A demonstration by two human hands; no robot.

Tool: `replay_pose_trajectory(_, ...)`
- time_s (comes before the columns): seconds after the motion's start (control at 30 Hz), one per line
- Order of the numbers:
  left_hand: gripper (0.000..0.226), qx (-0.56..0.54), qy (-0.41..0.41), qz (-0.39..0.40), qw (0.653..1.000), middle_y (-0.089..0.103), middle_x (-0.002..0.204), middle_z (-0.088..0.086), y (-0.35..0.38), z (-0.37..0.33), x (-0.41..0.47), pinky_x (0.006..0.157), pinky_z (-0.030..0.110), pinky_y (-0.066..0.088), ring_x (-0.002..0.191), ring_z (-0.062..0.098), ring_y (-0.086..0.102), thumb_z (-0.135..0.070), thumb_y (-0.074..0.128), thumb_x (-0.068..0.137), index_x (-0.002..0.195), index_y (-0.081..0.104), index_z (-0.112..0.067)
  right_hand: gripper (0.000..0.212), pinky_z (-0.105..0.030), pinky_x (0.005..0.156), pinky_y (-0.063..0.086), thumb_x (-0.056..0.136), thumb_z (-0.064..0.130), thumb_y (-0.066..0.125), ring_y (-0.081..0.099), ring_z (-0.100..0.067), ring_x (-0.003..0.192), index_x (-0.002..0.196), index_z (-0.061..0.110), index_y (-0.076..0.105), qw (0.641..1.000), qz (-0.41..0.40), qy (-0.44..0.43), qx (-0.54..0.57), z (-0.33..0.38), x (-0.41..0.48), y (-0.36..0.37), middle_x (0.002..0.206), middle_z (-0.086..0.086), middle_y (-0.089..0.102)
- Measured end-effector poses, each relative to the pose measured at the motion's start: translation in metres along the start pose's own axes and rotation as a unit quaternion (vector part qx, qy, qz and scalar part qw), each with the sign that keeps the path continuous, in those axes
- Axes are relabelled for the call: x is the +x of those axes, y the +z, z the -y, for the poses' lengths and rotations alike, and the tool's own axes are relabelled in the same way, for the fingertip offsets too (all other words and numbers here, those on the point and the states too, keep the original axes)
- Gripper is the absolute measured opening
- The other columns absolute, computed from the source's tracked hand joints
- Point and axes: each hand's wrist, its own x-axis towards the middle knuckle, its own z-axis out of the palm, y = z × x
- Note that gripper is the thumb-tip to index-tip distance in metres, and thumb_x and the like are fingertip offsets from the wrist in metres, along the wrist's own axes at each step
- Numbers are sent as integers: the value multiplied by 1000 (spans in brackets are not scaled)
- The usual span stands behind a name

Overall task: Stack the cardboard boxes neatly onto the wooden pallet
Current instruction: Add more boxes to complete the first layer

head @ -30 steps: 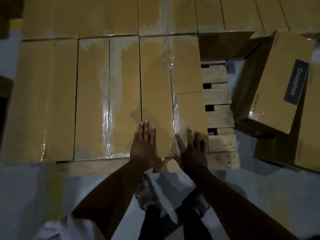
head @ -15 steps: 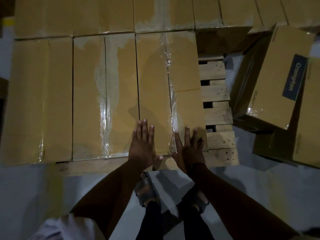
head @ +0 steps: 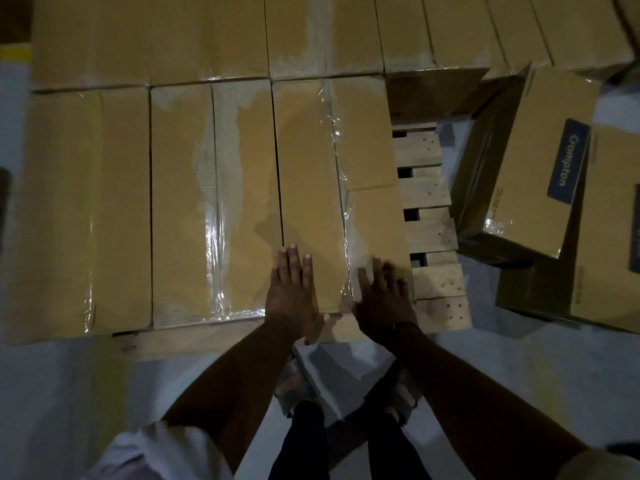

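Long brown cardboard boxes lie side by side on the wooden pallet [head: 429, 192], taped along their seams. The rightmost box of the front row [head: 332, 174] has both my hands on its near end. My left hand [head: 292, 289] lies flat on its top with straight fingers. My right hand [head: 382, 296] rests flat beside it, fingers spread, near the box's right edge. To the right of this box the pallet's slats lie bare.
A second row of boxes [head: 207, 36] fills the back of the pallet. Loose boxes with a blue Crompton label [head: 540, 161] are piled on the floor at the right. My sandalled feet [head: 298, 389] stand on the grey floor just before the pallet's front beam.
Both hands stay pressed flat on the near end of the box, and they have shifted slightly forward on its top.
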Motion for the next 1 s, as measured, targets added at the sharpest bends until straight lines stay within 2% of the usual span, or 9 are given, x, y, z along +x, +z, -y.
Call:
replay_pose_trajectory(0.1, 122, -57, 14, -12, 998, -32, 161, 28, -2, 6, -1, 127, 53, 8, 152, 45, -23, -83, 41, 87, 158, -22, -5, 76, -54, 125, 3, 105, 49, 37, -15, -36, 154, 161, 20, -4, 998, -23, 11, 54, -1, -10, -8, 168, -11, -15)
replay_pose_trajectory(0.27, 100, -167, -14, -52, 985, -13, 169, 22, -27, 8, -15, 126, 52, 6, 157, 40, -6, -77, 32, 94, 164, -2, -14, 71, -46, 125, 4, 106, 52, 33, -7, -30, 156, 163, 22, 2, 997, -34, 8, 67, 2, -29, -34, 170, -7, -4)
replay_pose_trajectory(0.37, 96, -164, -15, -41, 986, -11, 169, 23, -67, 11, -43, 126, 53, 6, 157, 42, -1, -74, 31, 97, 164, -1, -13, 68, -45, 125, 12, 106, 53, 33, 1, -29, 157, 162, 23, 9, 997, -49, -10, 63, 12, -52, -68, 170, -7, 5)
replay_pose_trajectory(0.5, 92, -173, 7, -48, 984, -3, 170, 23, -139, 19, -91, 125, 52, 8, 156, 42, 5, -73, 32, 99, 165, 6, -14, 68, -50, 123, 23, 103, 52, 36, 15, -35, 154, 160, 15, 24, 991, -93, -31, 89, 43, -100, -135, 167, -14, 19)
replay_pose_trajectory(0.6, 91, -161, 19, -78, 984, 12, 169, 22, -197, 30, -125, 124, 53, 16, 154, 43, 15, -72, 35, 98, 164, 11, -14, 78, -52, 119, 28, 100, 62, 25, 24, -42, 150, 157, 9, 33, 985, -134, -44, 104, 66, -136, -189, 162, -20, 29)
replay_pose_trajectory(0.67, 89, -165, 9, -96, 982, 17, 168, 22, -226, 35, -152, 123, 53, 20, 153, 43, 19, -70, 37, 99, 164, 13, -13, 78, -52, 120, 28, 101, 64, 23, 23, -40, 151, 157, 10, 31, 984, -143, -43, 95, 77, -163, -219, 163, -19, 28)
replay_pose_trajectory(0.8, 87, -192, -11, -142, 971, 24, 166, 21, -266, 39, -199, 121, 52, 24, 151, 44, 23, -69, 38, 99, 163, 18, -14, 67, -48, 122, 23, 104, 53, 38, 18, -33, 154, 159, 17, 27, 972, -205, -31, 109, 86, -208, -263, 166, -12, 23)
replay_pose_trajectory(0.93, 85, -221, -24, -162, 961, 23, 167, 18, -291, 29, -237, 122, 52, 23, 152, 42, 22, -68, 39, 99, 163, 20, -16, 69, -52, 118, 32, 101, 56, 34, 26, -36, 150, 156, 15, 35, 957, -246, -42, 146, 72, -245, -282, 162, -15, 32)
replay_pose_trajectory(1.0, 85, -228, -29, -170, 958, 22, 168, 16, -296, 17, -255, 123, 52, 21, 153, 41, 21, -69, 39, 99, 163, 18, -18, 66, -50, 118, 32, 103, 54, 39, 26, -34, 151, 156, 16, 35, 950, -262, -45, 163, 55, -265, -284, 162, -14, 32)
